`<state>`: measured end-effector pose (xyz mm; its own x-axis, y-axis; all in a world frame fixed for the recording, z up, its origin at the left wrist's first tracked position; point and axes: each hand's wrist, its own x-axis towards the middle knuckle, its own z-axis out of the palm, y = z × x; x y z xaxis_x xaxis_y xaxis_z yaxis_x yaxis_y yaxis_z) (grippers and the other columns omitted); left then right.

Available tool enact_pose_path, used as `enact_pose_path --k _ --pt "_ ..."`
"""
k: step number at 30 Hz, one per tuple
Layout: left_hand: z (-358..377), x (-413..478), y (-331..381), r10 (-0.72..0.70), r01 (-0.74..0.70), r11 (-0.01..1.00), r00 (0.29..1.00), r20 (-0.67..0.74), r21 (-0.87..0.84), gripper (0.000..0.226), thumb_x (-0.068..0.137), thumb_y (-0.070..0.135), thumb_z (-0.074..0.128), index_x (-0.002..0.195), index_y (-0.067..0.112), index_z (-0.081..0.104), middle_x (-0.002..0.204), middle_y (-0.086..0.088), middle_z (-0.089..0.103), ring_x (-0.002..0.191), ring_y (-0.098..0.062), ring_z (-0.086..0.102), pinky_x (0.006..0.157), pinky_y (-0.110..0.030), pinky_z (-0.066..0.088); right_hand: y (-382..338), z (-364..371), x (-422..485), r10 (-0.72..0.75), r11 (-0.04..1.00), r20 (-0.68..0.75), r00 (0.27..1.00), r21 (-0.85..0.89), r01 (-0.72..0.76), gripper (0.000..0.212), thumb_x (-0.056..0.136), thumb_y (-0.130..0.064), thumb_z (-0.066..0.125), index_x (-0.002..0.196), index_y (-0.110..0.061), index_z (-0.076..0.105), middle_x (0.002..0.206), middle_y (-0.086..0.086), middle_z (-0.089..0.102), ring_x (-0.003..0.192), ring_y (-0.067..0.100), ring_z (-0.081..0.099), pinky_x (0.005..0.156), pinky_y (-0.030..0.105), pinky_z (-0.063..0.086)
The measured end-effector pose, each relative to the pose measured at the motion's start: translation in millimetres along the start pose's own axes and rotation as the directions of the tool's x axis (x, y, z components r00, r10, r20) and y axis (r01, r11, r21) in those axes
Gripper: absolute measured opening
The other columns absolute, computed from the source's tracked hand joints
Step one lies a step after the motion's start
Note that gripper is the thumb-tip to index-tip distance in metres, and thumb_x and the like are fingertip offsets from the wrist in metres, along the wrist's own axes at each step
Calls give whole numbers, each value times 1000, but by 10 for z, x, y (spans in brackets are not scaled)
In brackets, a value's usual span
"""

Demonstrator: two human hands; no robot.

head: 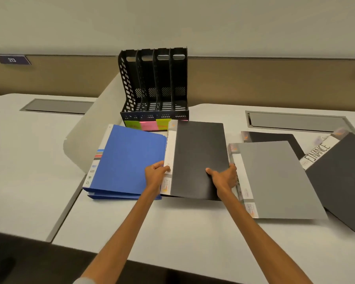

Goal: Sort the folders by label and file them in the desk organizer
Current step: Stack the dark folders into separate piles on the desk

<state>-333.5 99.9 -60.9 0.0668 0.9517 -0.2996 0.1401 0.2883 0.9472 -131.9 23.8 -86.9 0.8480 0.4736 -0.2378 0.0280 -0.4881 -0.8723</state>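
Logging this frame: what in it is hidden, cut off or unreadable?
Head view only.
1. spine label of the held black folder: text too small, partly under the left hand.
2. sticky notes on the desk organizer: writing blurred.
3. rear black folder: mostly covered by the grey folder, label unreadable.
4. FINANCE folder: cut by the right edge.
5. right hand: fingertips hidden under the held folder.

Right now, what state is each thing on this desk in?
desk organizer, upright, slots empty.
black folder, closed, held by both hands.
left hand, grips its spine edge.
right hand, grips its right edge.
blue folders, closed, stacked flat.
grey folder, closed, lying flat.
FINANCE folder, closed, lying flat.
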Motion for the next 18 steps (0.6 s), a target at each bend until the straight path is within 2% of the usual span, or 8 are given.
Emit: enact_pose_path --k 3,7,9,12,15,18 --pt "-34 66 -111 10 -11 994 1000 13 111 17 78 2 69 84 17 74 91 2 75 66 -14 71 56 -26 57 41 88 -34 9 996 -14 1000 -84 -10 85 63 -28 89 132 -9 44 133 12 54 126 35 48 108 52 38" --pt "-54 125 -311 27 -41 946 999 47 323 5 80 2 68 84 2 69 101 -3 74 77 -23 71 69 -39 61 130 133 -49 18 956 7 1000 -293 -16 88 69 -28 86 138 -3 38 142 20 41 133 37 35 110 46 33" --pt "-56 127 -371 60 -79 913 996 60 400 7 82 3 68 79 1 61 105 -3 72 77 -24 70 68 -37 59 193 152 -71 7 923 28 1000 -385 4 87 74 -30 82 141 -3 33 146 20 34 136 37 30 111 45 30" --pt "-37 146 -392 98 -117 893 993 66 435 17 82 0 67 71 3 54 106 -6 73 72 -20 67 63 -33 56 221 180 -101 -26 890 21 999 -456 32 86 77 -34 79 143 -4 30 148 20 31 138 37 27 111 46 28" --pt "-24 160 -396 98 -120 888 993 73 445 11 84 5 68 85 -3 61 112 -8 71 78 -22 69 59 -25 54 227 200 -121 -39 864 23 999 -501 45 86 80 -36 75 144 -5 28 149 19 29 139 37 25 113 46 24" --pt "-15 148 -382 90 -112 892 993 71 439 11 86 9 69 86 2 61 112 -8 71 81 -24 69 58 -20 49 265 208 -136 -63 853 38 997 -517 73 84 83 -38 72 147 -7 26 150 17 28 141 35 23 114 45 23"
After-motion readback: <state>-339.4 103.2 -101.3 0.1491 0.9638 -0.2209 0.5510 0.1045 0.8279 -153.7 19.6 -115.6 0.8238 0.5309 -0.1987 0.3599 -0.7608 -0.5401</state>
